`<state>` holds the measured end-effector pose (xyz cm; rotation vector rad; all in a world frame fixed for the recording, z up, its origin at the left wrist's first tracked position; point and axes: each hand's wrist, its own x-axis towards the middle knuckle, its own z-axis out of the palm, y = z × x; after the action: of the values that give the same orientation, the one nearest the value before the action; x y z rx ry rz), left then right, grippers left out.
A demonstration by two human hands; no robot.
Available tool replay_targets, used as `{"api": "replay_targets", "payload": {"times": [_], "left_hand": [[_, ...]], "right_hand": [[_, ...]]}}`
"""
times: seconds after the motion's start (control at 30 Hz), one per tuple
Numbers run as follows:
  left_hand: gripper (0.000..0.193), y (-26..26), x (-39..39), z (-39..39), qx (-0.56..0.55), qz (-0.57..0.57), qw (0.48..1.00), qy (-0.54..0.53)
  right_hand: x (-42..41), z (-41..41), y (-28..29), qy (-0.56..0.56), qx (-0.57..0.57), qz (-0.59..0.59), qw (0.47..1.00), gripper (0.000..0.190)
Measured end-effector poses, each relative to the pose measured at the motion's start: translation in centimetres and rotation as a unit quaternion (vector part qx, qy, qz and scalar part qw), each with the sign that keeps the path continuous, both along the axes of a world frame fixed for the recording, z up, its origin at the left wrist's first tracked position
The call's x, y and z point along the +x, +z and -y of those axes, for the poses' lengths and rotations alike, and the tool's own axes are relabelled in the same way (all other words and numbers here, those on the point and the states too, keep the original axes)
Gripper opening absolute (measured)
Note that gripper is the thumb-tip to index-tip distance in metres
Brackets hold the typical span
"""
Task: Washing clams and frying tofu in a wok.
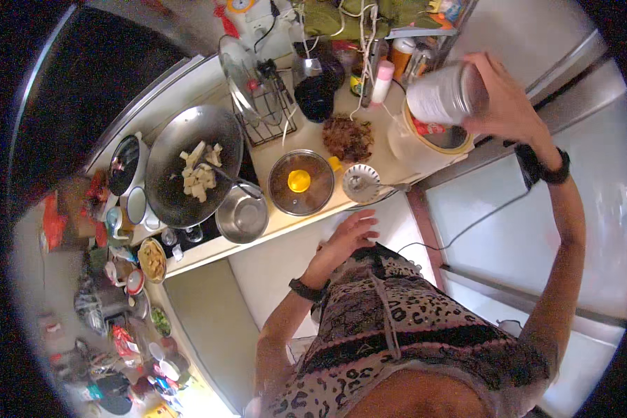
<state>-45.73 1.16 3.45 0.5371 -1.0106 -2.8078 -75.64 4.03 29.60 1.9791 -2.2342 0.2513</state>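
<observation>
My right hand grips a clear jar with a pale label, tilted on its side. The jar is over a round, pale container with a yellowish rim, and a red packet shows at its mouth. Whether jar and container touch, I cannot tell. In front of my waist, below the counter edge, my left hand holds nothing, its fingers loosely apart. Nearest to it on the counter are a small fluted dish with a metal spoon across it and a lidded pan with a yellow knob.
A large wok holds pale chopped pieces and a utensil. Beside it stands a steel pot. Dark dried food lies near bottles. A bowl of food sits at left. A cable hangs at right.
</observation>
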Motion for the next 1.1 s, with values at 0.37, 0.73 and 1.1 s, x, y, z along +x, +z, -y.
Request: {"api": "replay_targets", "payload": {"times": [0.37,0.73,1.1], "left_hand": [[0.084,0.8,0.0,0.0,0.256,-0.147,0.955,0.033],[0.071,-2.6,9.4,-2.4,0.289,-0.127,0.921,0.23],[0.069,-3.6,14.3,-2.4,0.402,-0.22,0.807,0.373]], "right_hand": [[12.6,-0.7,-5.2,0.245,0.214,0.174,0.929,0.078],[19.7,3.9,-10.6,0.441,0.227,0.297,0.816,0.084],[19.3,11.3,-19.0,0.306,0.182,0.252,0.9,0.09]]}}
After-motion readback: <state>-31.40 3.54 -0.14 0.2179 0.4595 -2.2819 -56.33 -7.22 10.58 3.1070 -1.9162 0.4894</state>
